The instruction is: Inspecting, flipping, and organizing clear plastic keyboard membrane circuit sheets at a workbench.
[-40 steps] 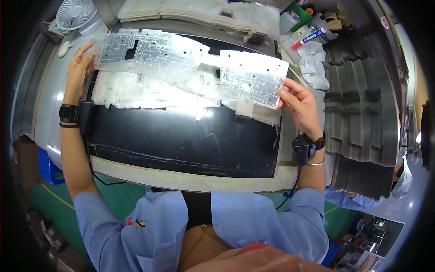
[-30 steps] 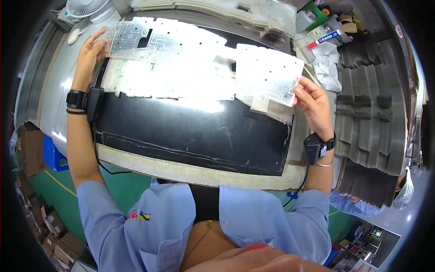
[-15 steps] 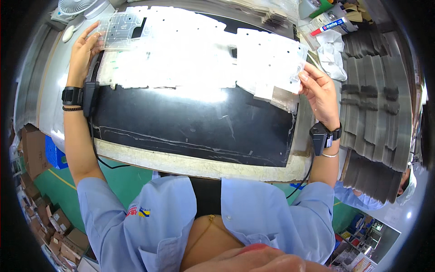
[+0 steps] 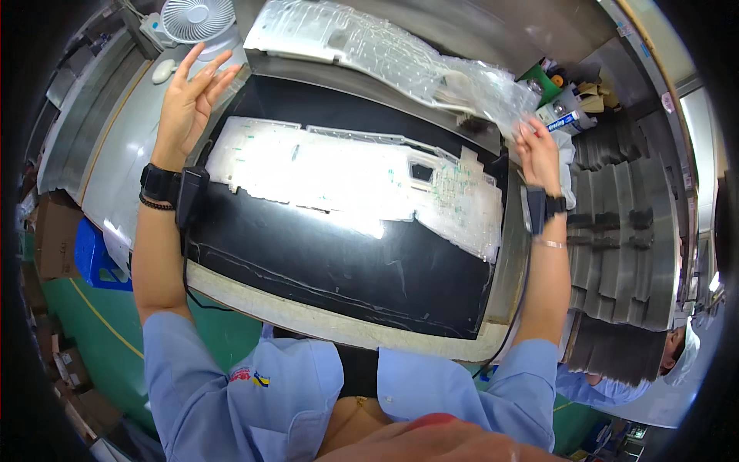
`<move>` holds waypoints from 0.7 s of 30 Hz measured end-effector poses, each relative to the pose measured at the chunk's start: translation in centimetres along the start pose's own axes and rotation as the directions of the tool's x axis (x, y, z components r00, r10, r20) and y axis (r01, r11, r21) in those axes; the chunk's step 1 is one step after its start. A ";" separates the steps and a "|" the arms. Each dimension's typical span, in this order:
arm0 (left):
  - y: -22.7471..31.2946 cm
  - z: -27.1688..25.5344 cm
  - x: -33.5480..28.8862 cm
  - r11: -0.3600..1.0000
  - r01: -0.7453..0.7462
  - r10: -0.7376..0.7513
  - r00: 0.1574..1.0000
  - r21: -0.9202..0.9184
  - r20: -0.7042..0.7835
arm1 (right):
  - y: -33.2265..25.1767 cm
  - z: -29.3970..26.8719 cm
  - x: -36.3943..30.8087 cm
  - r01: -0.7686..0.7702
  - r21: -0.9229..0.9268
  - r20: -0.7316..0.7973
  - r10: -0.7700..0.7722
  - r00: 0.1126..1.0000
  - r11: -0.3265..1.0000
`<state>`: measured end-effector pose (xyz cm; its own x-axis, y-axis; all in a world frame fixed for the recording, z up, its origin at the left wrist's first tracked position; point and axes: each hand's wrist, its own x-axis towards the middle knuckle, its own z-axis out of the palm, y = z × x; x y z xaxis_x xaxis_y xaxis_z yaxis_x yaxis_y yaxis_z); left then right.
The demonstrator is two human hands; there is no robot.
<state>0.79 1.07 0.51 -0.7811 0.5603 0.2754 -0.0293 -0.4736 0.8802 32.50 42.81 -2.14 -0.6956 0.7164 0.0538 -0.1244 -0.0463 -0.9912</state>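
My left hand [image 4: 194, 108] is raised at the far left of the black mat [image 4: 323, 254], its fingers spread and holding nothing. At the right, my right hand [image 4: 541, 156] has its fingers closed at the right end of a long clear plastic sheet with printed circuit lines [image 4: 385, 58]. The sheet stretches across the back, beyond the mat, its left end away from both hands. On the mat lies a stack of similar whitish translucent sheets [image 4: 323, 169] with green marks and a small dark cutout toward its right side.
A white fan [image 4: 198, 19] and a white mouse [image 4: 163, 71] stand at the back left. Piles of thin grey sheets [image 4: 623, 239] line the right side. A tube [image 4: 562, 122] and a green container [image 4: 541, 85] are at the back right. Another person [image 4: 608, 385] is at the lower right.
The clear sheet has moved off the stack toward the back. My left hand has let go of its left end and opened; my right hand has moved farther back with the right end.
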 end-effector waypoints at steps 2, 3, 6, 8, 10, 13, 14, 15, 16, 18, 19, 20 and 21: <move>-0.7 -1.3 -0.3 0.994 0.016 -0.013 1.000 0.111 -0.026 | 0.0 0.5 3.8 -0.004 -0.055 -0.011 0.004 1.000 0.998; -1.0 -1.4 -0.3 0.975 0.049 -0.038 0.998 0.218 -0.056 | -0.1 0.7 4.9 0.009 -0.057 -0.012 -0.010 1.000 0.998; -1.5 -1.2 -0.4 0.862 0.124 -0.160 0.987 0.492 0.032 | -0.5 0.9 5.8 -0.073 -0.190 -0.102 0.054 0.993 0.979; -2.1 -0.8 -0.8 0.740 0.044 -0.225 0.957 0.671 0.186 | -1.3 1.0 4.0 0.029 -0.414 -0.132 -0.091 0.987 0.910; -2.0 -0.6 -1.7 0.599 -0.093 -0.204 0.942 0.795 0.264 | -1.1 0.8 0.8 0.233 -0.761 0.031 -0.325 0.945 0.605; -1.5 0.5 -3.0 0.451 -0.237 -0.190 0.916 0.861 0.352 | -1.1 1.9 -6.4 0.191 -0.822 0.153 -0.115 0.981 0.536; -1.6 0.4 -2.7 0.344 -0.287 -0.217 0.902 0.894 0.373 | -0.9 1.2 -8.0 0.225 -0.871 0.212 -0.080 0.974 0.436; -2.0 0.4 -2.3 0.234 -0.338 -0.249 0.886 0.912 0.392 | -1.0 1.2 -9.3 0.325 -0.900 0.312 -0.094 0.946 0.289; -2.1 0.9 -2.0 0.228 -0.295 -0.262 0.899 0.928 0.351 | -0.8 1.5 -10.0 0.291 -0.911 0.272 -0.106 0.957 0.292; -1.8 1.0 -2.0 0.238 -0.280 -0.274 0.899 0.930 0.341 | -0.5 1.6 -10.6 0.261 -0.914 0.234 -0.123 0.965 0.310; -1.6 0.9 -2.0 0.252 -0.257 -0.278 0.904 0.933 0.325 | -0.3 1.3 -10.4 0.270 -0.879 0.240 -0.125 0.963 0.393; -1.8 0.6 -1.9 0.239 -0.254 -0.291 0.902 0.937 0.319 | 0.3 1.3 -10.0 0.274 -0.835 0.247 -0.121 0.962 0.478; -2.2 0.2 -1.7 0.338 -0.280 -0.224 0.903 0.898 0.366 | 0.1 1.7 -9.9 0.201 -0.804 0.192 -0.075 0.979 0.559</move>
<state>2.32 1.30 -1.78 -0.4705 0.8610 0.1931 0.7694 0.2932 0.5675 38.19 34.57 -2.56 -0.8071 0.5709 0.1505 0.3600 0.6779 -0.6410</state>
